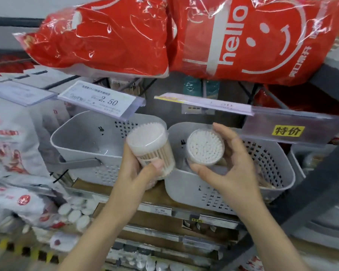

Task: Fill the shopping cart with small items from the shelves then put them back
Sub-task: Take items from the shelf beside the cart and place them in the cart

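Both hands hold 1 clear tub of cotton swabs each in front of 2 grey baskets. The left hand (134, 169) curls round the left swab tub (151, 147), thumb across its front, tilted over the gap beside the left basket (76, 141). The right hand (229, 165) pinches the right swab tub (205, 146) between thumb below and fingers above, inside the right basket (186, 194). A 2.50 price tag (98, 98) hangs above the left fingers.

Two bare forearms enter from six o'clock, with no sleeve, watch or ring showing on either. The left hand (137, 169) and right hand (231, 165) wear no gloves; the visible thumbnails are short and unpainted.
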Motion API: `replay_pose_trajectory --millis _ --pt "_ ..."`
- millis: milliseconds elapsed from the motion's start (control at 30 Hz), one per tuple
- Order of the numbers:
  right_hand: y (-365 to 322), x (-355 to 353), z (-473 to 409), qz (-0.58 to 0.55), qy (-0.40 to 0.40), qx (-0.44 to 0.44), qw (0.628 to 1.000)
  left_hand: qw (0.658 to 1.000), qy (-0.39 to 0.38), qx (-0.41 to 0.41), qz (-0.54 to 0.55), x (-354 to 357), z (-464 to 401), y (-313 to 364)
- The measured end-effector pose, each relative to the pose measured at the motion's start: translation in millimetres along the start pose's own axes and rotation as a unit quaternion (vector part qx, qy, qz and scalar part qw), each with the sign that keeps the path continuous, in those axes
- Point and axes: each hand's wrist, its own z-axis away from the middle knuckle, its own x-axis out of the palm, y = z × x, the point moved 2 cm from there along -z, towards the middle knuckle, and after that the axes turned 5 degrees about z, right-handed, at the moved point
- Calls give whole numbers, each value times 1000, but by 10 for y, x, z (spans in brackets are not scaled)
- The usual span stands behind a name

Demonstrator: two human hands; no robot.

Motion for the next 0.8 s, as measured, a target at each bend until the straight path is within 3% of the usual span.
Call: replay_pose_trajectory --millis 200,300,533,800 --pt "-230 470 148 -5 -26 -103 994 987 156 -23 -26 -462 507 49" --pt "-366 819 217 -20 -98 -112 989 970 235 -44 -37 -792 766 79" --pt "-499 2035 506 -141 -296 47 944 896 429 -87 -77 -1624 1614 302" --pt "-1038 3622 1177 -228 -461 139 846 797 587 -111 -89 -2812 2862 732"
